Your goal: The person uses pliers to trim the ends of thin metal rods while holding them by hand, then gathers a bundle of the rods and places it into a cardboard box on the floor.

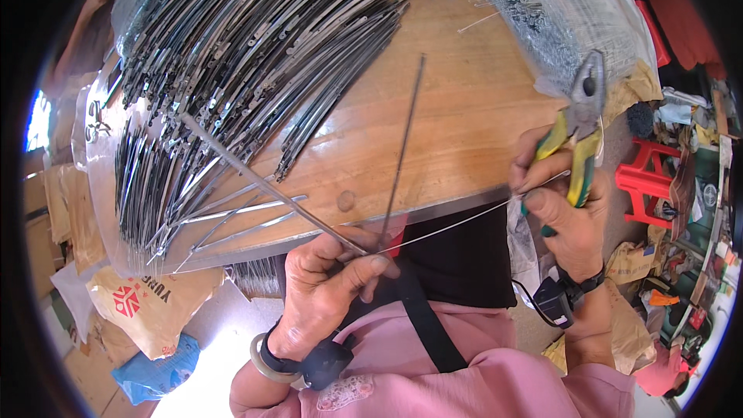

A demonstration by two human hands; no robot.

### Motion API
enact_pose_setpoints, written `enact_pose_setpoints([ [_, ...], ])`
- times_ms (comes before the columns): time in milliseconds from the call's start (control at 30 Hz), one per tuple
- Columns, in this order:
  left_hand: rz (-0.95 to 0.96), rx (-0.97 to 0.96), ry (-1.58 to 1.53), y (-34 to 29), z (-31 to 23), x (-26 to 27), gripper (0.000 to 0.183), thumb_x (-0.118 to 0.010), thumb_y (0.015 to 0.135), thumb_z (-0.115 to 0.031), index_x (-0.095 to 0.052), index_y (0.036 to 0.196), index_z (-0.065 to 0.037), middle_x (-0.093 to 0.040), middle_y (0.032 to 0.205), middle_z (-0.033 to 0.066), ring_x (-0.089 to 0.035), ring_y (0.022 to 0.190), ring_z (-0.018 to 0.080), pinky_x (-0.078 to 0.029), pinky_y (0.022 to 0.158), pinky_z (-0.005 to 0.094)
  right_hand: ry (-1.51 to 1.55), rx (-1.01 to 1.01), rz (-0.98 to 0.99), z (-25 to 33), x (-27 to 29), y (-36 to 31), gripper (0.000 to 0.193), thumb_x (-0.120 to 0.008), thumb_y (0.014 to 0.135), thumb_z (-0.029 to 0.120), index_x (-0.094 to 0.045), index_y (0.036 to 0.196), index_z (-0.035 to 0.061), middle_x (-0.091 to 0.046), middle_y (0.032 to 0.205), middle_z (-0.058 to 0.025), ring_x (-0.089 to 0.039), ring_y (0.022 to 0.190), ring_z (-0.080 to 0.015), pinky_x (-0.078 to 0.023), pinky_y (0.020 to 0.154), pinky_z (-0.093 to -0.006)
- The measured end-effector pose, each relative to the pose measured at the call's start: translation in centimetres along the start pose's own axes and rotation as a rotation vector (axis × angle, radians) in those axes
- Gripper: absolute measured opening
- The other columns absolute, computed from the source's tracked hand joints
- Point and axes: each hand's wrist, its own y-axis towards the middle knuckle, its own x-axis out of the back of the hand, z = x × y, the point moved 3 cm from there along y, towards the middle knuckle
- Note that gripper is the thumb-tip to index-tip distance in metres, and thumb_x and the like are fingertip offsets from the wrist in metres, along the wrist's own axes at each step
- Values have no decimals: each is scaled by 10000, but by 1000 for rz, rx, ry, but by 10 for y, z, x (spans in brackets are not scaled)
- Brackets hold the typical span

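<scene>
In the head view, the person's left hand (329,272) is closed, and its thumb and fingers (365,269) grip a long grey metal strip (251,176) near its lower end. This strip is narrow, straight and dull, and it slants from the fingers up to the left, over the bench (457,124). A second strip (402,139), thinner, darker and a little blurred, stands out from the same fingers almost straight ahead. A silver wire (457,226), thin and shiny, goes from the left fingers to the right ones, in a slight curve. The three pieces meet at the left fingertips; how they are joined there, one cannot tell.

The right hand (571,220) is also closed. Its fingers pinch the wire near its other end and, together with the palm, hold pliers (582,112) with yellow and green handles. The grey metal head of the pliers points away from the person, beyond the right fingers.

Ahead and to the left of the left fingers lies a large pile of dark metal strips (263,46), many with small holes at the ends. Beyond the right fingers is a bundle of pale thin wires (557,11) in clear plastic.
</scene>
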Motion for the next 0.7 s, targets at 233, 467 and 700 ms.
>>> enact_pose_setpoints([
  [233,194,76,208,2,-2,-5,105,-612,905,12,-597,1002,48,-674,756,92,-500,558,64,-377,500,192,-280,78,170,-7,-46,-12,132,-735,757,43,-683,875,15,-618,916,-96,-632,805,-225,-475,723,-310],
  [467,206,258,201,-4,-5,-4,84,-585,930,10,-603,1011,21,-607,737,-3,-436,593,36,-369,533,197,-633,144,247,21,-42,-2,108,-726,747,24,-677,839,-1,-617,951,-118,-628,807,-248,-491,701,-310],
  [700,215,288,190,-6,-7,-5,109,-575,927,24,-599,1032,42,-611,747,13,-487,611,20,-396,537,193,-1000,476,534,19,-50,15,346,-671,520,116,-636,835,-23,-577,1011,-120,-547,910,-306,-343,889,-466],
])
